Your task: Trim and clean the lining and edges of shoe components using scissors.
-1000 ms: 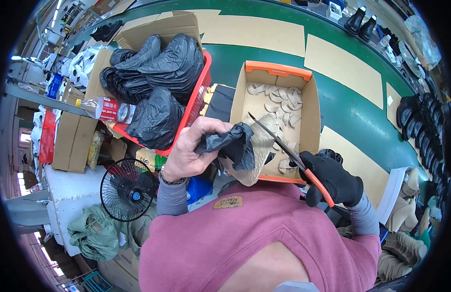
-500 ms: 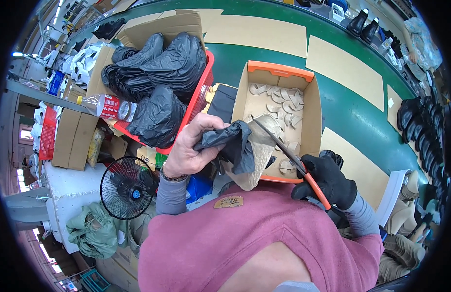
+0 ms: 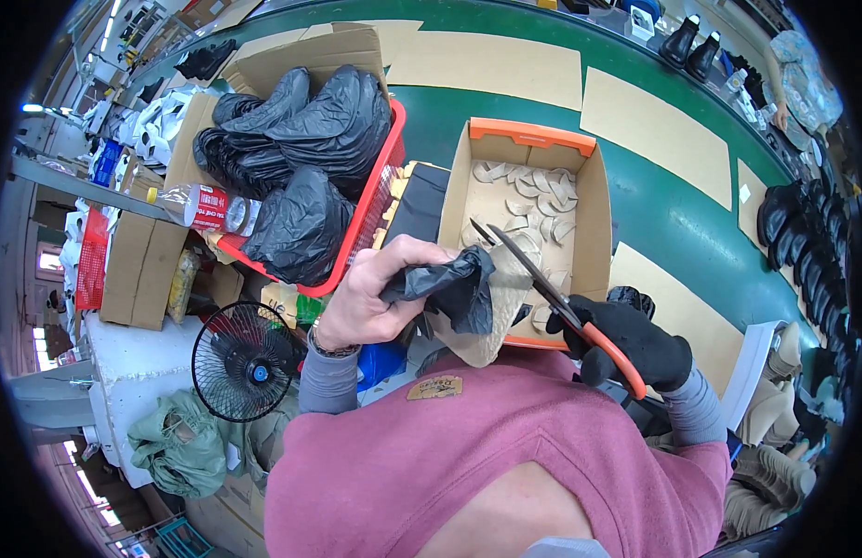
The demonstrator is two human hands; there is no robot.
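My bare left hand (image 3: 375, 293) is closed around the black plastic wrapping (image 3: 463, 293) of a limp piece with a beige, curved part (image 3: 505, 293); its exact kind I cannot make out. In my black-gloved right hand (image 3: 652, 339) are scissors (image 3: 606, 352) with orange handles. Their dark blades point up and left, slightly apart, over the upper edge of the beige part. Whether they touch it is unclear. Just beyond both hands stands an open cardboard box (image 3: 594, 214) with an orange rim. Curved beige offcuts (image 3: 542, 191) lie scattered inside.
To the left, a red plastic basket (image 3: 394, 139) holds a carton of black plastic-wrapped pieces (image 3: 328, 121). A plastic bottle (image 3: 207, 206) with a red label lies at its edge. A black fan (image 3: 247, 361) stands nearer. Cardboard sheets (image 3: 659, 135) cover parts of the green table (image 3: 449, 107).
The scissor blades have spread a little apart at the tips. My left hand and the wrapped piece have shifted slightly right, and my right hand has turned a little around the handles.
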